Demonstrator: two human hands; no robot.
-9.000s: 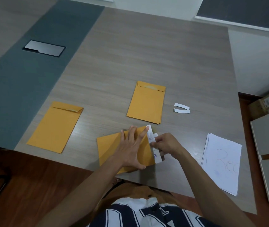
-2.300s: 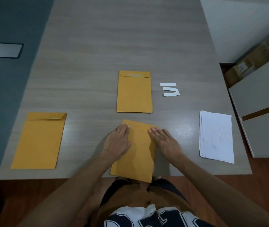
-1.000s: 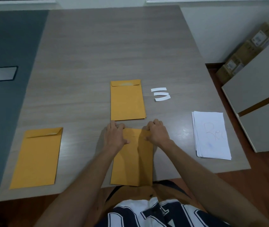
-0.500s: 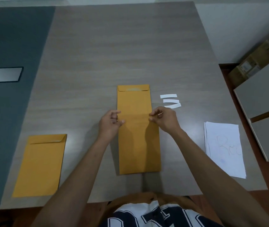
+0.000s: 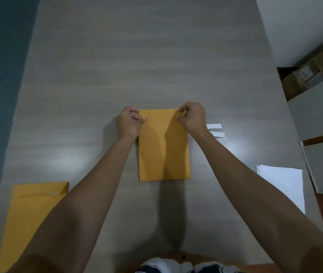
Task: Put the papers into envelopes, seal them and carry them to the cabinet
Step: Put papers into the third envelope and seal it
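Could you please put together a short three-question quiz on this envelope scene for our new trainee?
1. True or false: both hands grip the top corners of the middle envelope.
2. Where does the stack of white paper lie? A) at the table's right edge B) under the left envelope C) in the left hand
3. Fill in: beside the right hand, ____ white strips show.

Key
1. True; the flap is folded down.
2. A
3. Two; the right arm may hide more.
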